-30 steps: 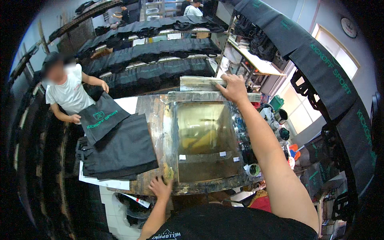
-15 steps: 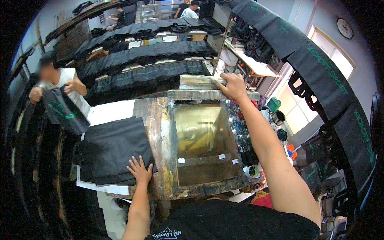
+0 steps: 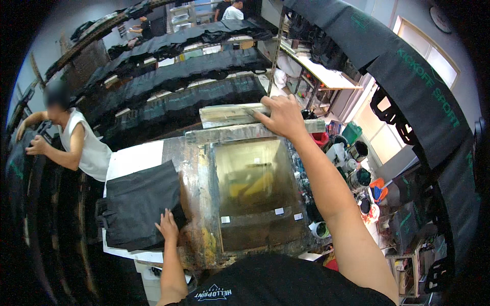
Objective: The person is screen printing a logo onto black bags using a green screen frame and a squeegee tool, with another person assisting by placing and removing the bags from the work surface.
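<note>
One worn counter [image 3: 194, 199] spreads below the left hand [image 3: 167, 227] and right hand [image 3: 282, 117]. A yellowish panel [image 3: 255, 178] sits to the right of the left fingers. Black bags [image 3: 140, 201] lie beneath the left fingers, which are spread over their right part. A long bar [image 3: 224, 134] runs just nearer the body than the right fingers; these pinch the right end of a shorter plank [image 3: 222, 117] against the thumb. White tags [image 3: 279, 211] dot the panel, right of the left fingers.
</note>
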`<state>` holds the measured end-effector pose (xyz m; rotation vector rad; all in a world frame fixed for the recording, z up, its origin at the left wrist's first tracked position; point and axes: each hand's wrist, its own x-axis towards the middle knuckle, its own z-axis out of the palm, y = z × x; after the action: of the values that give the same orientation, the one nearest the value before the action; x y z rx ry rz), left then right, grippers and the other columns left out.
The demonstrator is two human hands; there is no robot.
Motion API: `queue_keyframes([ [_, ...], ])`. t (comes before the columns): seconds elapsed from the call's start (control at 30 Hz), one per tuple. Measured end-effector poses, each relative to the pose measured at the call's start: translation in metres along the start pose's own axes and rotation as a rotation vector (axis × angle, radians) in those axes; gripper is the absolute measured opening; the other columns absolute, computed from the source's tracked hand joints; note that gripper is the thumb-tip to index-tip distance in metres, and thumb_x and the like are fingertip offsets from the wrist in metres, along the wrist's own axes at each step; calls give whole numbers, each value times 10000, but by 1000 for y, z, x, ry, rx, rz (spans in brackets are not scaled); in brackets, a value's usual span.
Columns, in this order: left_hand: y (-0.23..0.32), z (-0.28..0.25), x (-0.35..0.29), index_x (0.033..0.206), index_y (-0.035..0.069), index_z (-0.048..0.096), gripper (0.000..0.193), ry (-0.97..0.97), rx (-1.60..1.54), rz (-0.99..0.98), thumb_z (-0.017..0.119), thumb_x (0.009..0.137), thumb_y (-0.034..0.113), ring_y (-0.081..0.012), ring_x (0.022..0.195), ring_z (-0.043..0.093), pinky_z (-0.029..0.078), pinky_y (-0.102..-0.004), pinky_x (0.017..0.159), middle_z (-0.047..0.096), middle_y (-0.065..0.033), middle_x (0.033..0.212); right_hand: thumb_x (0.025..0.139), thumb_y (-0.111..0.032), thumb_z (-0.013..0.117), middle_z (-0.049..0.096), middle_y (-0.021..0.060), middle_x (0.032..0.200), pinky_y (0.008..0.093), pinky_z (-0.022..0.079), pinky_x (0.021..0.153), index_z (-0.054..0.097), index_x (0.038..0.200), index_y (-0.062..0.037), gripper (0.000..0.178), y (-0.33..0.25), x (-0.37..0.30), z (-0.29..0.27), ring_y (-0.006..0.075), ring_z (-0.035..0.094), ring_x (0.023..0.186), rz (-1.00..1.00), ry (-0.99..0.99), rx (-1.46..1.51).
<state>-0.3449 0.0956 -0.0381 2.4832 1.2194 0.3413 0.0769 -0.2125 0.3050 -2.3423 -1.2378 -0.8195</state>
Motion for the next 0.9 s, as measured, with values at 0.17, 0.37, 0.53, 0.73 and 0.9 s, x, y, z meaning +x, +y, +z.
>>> queue_keyframes([
  [0.17,123,-58,25,1348,54,652,483,-202,-63,221,381,1097,365,-385,1339,540,256,-614,1177,627,-205,1378,899,-522,653,688,129,874,465,409,837,684,966,-86,442,11,-1,-2,321,652,912,21,-20,-36],
  [0.37,225,80,18,1363,116,622,433,-377,-56,458,389,1082,350,-375,1351,540,367,-677,1071,579,-99,1473,907,-550,621,693,138,915,540,419,939,673,1042,-98,474,9,-2,7,339,671,965,-17,-19,-34],
  [0.53,288,152,-62,1610,189,339,724,-391,93,525,386,1032,622,-527,1530,120,62,-759,1159,195,-284,1660,915,-530,638,726,147,960,472,427,842,704,1068,-91,468,7,-1,7,327,678,978,-23,-48,-79],
  [0.73,215,107,-77,1589,194,401,894,-367,130,712,409,928,795,-556,1524,94,43,-766,1150,179,-263,1676,911,-572,629,734,153,1005,474,445,867,713,1109,-99,519,22,-11,13,338,683,1006,-31,12,-154],
  [0.9,212,126,-61,1623,208,314,1096,-290,148,881,473,792,905,-573,1521,61,4,-770,1145,123,-275,1684,931,-641,556,691,225,838,518,504,811,664,801,-29,634,-1,11,-10,410,674,855,43,-26,39],
])
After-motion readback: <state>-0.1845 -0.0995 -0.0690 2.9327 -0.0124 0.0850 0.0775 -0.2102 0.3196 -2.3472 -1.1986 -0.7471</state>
